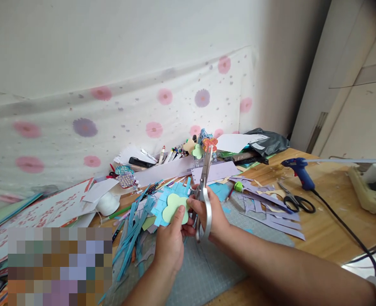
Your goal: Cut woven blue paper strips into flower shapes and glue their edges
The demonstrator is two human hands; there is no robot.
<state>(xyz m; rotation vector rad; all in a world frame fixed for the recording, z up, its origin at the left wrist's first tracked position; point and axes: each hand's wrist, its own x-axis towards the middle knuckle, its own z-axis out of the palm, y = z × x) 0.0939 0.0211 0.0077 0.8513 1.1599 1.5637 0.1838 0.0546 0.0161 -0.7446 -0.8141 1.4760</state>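
Note:
My left hand [171,244] pinches a pale green paper flower cutout [172,205], thumb on top and fingers underneath. My right hand [218,214] is wrapped around a pair of silver metal scissors [204,176], whose blades point up and away from me. Fingertips of this hand also touch the right edge of the green cutout. Behind the cutout is a light blue paper piece [158,209] with strip-like edges; I cannot tell whether it is held or lies on the table. Narrow blue paper strips [132,238] lie in a heap left of my hands.
A grey cutting mat [213,276] lies beneath my hands on the wooden table [331,191]. To the right are purple paper scraps [280,223], black-handled scissors [298,203] and a blue glue gun [299,170] with its cord. Pens, paper flowers [198,151] and a black bag [267,142] stand along the wall.

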